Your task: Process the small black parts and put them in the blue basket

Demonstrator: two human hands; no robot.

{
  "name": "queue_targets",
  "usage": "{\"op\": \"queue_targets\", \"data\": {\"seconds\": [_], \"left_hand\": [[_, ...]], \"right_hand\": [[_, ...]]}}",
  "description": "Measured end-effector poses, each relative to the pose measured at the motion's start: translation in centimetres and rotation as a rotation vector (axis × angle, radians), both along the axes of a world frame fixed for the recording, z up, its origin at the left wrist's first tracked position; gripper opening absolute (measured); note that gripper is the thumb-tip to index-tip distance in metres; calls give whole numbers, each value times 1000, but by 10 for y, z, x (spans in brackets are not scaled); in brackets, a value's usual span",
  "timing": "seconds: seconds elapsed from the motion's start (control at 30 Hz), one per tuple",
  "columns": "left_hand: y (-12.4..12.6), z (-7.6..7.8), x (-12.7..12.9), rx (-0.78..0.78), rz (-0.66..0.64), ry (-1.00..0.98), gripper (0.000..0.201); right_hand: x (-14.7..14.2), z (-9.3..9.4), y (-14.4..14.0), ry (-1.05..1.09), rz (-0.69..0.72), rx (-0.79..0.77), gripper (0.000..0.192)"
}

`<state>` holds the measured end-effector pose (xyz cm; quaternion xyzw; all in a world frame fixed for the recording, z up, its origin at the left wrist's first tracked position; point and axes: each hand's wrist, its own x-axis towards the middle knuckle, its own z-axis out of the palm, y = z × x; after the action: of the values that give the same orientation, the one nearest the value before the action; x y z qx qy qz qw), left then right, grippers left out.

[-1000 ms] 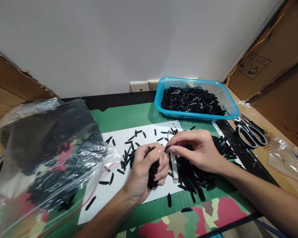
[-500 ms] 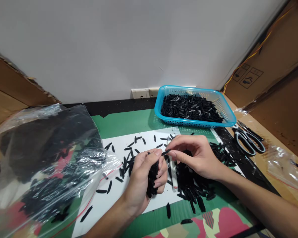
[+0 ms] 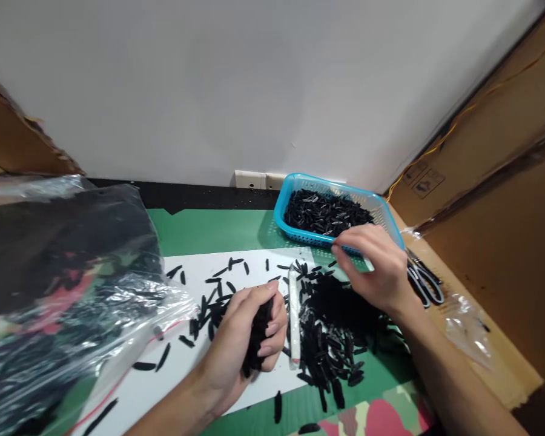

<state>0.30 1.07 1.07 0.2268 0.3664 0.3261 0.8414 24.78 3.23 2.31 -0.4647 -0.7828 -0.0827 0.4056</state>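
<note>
Counted two hands (image 3: 240,327), one basket (image 3: 280,209), one pair of scissors (image 3: 439,295), one strip (image 3: 294,315), one sheet (image 3: 200,263), at least two bags (image 3: 63,230). Could not count black pieces (image 3: 331,306).

Single head-worn view, forward and downward.

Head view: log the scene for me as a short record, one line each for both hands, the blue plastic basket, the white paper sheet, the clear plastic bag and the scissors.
Left hand: closed around a bunch of narrow black pieces
Right hand: raised by the basket's near rim; cannot tell whether it pinches anything
Blue plastic basket: near the wall, holding many black pieces
White paper sheet: black pieces scattered on it
Clear plastic bag: at the left, red line along its edge
Scissors: grey-and-black handles, at the right, partly hidden
</note>
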Motion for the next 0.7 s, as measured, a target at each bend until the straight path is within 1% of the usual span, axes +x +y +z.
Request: {"op": "queue_targets", "data": {"seconds": [0.03,0.07,0.1,0.13,0.2,0.27,0.33,0.37,0.4,0.43,0.5,0.57,0.7], "left_hand": [[0,0,0,-17,2,-2,43],[0,0,0,-25,2,-8,43],[0,0,0,-34,-2,-14,43],[0,1,-1,-39,-7,-19,43],[-1,2,0,-38,-19,-13,45],[-2,3,2,-30,-19,18,47],[-4,3,5,-28,6,73,48],[-5,2,6,-30,27,109,49],[-6,1,8,-41,58,153,48],[-7,-1,9,-48,83,192,46],[-9,-3,10,-49,138,250,46],[-10,-4,11,-56,162,258,47],[-9,-1,8,-123,137,157,43]], "right_hand": [[9,0,6,35,-131,26,11],[15,0,10,49,-234,2,17],[19,-1,13,55,-290,-40,24],[18,-3,15,83,-289,-77,30],[7,-4,10,89,-228,-94,31],[-14,-3,-2,76,-94,-111,23],[-38,-1,-18,57,81,-140,15],[-48,-1,-25,109,228,-179,16],[-57,-2,-32,157,333,-186,18],[-64,-4,-37,187,387,-174,20],[-73,-8,-45,198,428,-141,22],[-76,-12,-48,190,426,-141,28],[-74,-17,-49,241,422,-201,36]]}}
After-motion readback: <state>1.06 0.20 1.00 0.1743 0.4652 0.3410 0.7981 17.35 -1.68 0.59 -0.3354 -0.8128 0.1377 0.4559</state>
